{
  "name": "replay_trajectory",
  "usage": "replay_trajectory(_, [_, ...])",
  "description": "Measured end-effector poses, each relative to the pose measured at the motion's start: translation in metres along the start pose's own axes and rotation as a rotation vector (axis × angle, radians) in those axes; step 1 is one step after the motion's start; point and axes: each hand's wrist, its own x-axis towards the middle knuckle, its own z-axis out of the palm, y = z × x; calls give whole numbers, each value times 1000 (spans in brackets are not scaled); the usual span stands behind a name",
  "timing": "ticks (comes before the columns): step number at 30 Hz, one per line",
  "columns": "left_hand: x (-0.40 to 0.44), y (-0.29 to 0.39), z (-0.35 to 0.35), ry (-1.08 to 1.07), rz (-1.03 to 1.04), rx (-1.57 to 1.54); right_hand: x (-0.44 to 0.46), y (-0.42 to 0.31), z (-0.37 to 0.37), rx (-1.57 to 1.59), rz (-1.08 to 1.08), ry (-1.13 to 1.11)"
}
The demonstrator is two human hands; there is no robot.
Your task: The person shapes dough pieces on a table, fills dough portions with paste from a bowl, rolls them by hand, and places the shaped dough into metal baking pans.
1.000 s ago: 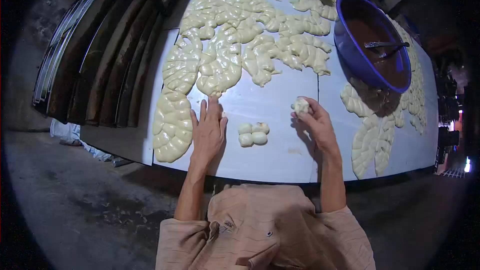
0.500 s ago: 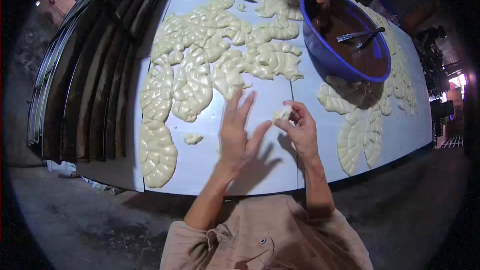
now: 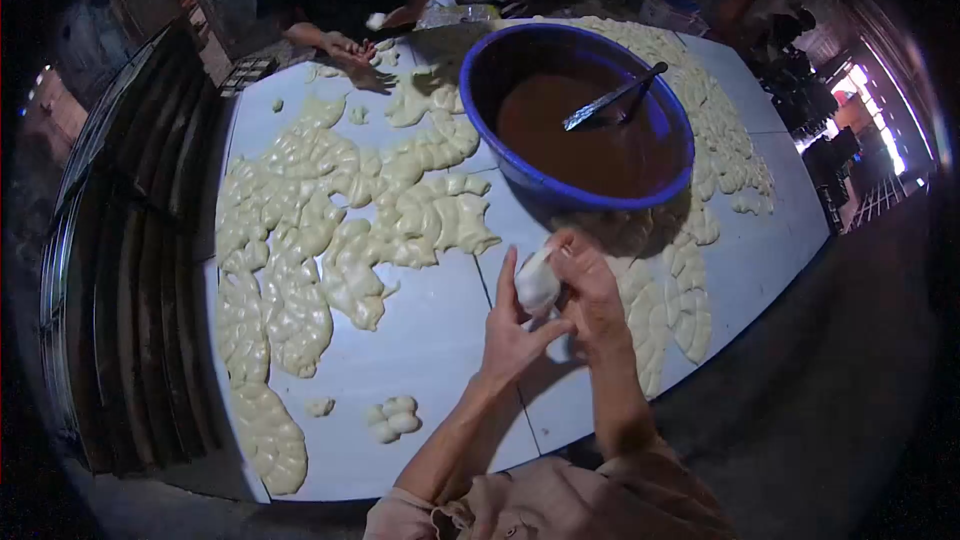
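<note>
Between my hands is a lump of pale dough (image 3: 537, 285), smooth and whitish, held above the table beside the blue basin. My left hand (image 3: 512, 340) closes round its lower left side, thumb and fingers about it. At its upper right, my right hand (image 3: 592, 290) grips the dough with bent fingers, a little blurred by motion. Flattened, dimpled dough sheets (image 3: 400, 210) cover much of the table to the left. A small cluster of dough balls (image 3: 393, 418) lies left of my forearm, with a smaller dough scrap (image 3: 320, 407) near it.
A blue basin (image 3: 590, 195) of brown liquid stands ahead, a dark-handled utensil (image 3: 615, 98) leaning in it. More dough (image 3: 720, 150) lies to the right on the white table (image 3: 420, 340). Stacked trays (image 3: 130, 280) flank the left. A co-worker's hand (image 3: 345, 45) is across the table.
My hands have come together on the dough, which only my right hand held before. The view has shifted, bringing the basin nearer the middle. The co-worker's hand has left the basin.
</note>
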Motion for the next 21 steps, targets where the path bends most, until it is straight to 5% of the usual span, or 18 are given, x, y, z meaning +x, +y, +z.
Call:
replay_trajectory(4, [-1, 22, -19, -4, -284, 156, 80, -79, -34, -633, -208, 101])
replay_trajectory(13, [-8, 36, -59, 40, -393, 347, 183, -73, -95, -1831, 423, -486])
replay_trajectory(18, [-9, 43, -57, 26, -420, 378, 178, -81, -90, -1529, 394, -361])
replay_trajectory(21, [-2, 39, -52, -30, -366, 351, 170, -78, -87, -815, 196, -230])
